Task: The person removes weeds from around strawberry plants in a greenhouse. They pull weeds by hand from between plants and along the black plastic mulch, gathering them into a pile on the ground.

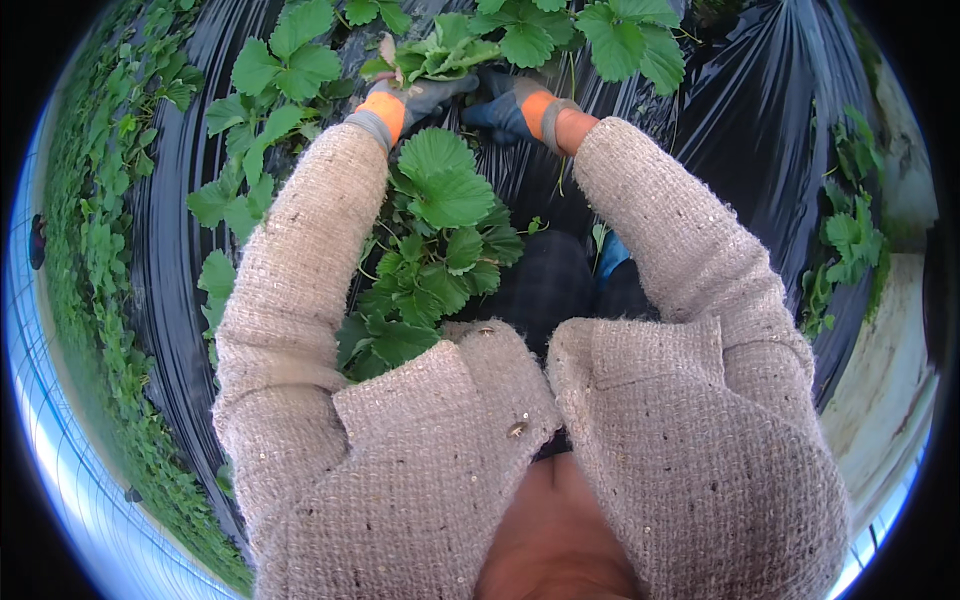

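Both my hands wear grey-blue work gloves with orange bands. My left hand [420,101] holds a bunch of strawberry leaves [446,54], some folded and one reddish-brown at the left side. Just to its right, my right hand [511,111] is low over the black plastic mulch film [525,176], its fingers pointing toward the left hand. Whether those fingers grip anything is hidden. A leafy strawberry plant [446,187] grows nearer to me, below the left hand. Beyond the hands stand more strawberry plants [529,41].
To the left, strawberry plants [281,71] line the film, with a further green row [101,225] beyond. More plants [855,232] grow at the right beside a pale strip of ground [874,382]. My knees [547,274] are bent close to the near plant.
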{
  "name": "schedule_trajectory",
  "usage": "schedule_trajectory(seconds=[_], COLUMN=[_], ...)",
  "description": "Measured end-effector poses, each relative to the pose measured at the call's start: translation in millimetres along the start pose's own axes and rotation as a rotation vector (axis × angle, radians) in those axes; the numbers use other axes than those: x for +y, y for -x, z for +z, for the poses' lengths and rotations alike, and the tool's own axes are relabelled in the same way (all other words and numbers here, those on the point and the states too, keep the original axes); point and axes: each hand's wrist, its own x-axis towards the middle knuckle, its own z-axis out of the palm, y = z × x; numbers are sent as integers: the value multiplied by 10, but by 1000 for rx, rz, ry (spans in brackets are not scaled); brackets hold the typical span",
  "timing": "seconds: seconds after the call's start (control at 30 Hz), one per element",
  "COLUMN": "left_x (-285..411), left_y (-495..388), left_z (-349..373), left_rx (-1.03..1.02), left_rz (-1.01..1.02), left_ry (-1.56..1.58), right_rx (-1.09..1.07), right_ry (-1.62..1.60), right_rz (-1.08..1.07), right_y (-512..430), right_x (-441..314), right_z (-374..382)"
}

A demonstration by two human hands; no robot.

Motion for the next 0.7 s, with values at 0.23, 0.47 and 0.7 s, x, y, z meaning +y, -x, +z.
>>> schedule_trajectory(seconds=[0.23,0.47,0.7], left_x=[-229,-162,58], left_y=[-129,342,703], left_z=[-174,47,350], left_rx=[-100,204,76], left_rz=[261,160,469], left_ry=[-395,-611,-1330], right_rx=[2,96,-61], right_ry=[778,274,-785], right_rz=[-521,-319,-138], right_y=[-413,-375,-34], right_x=[393,547,156], right_z=[18,22,-116])
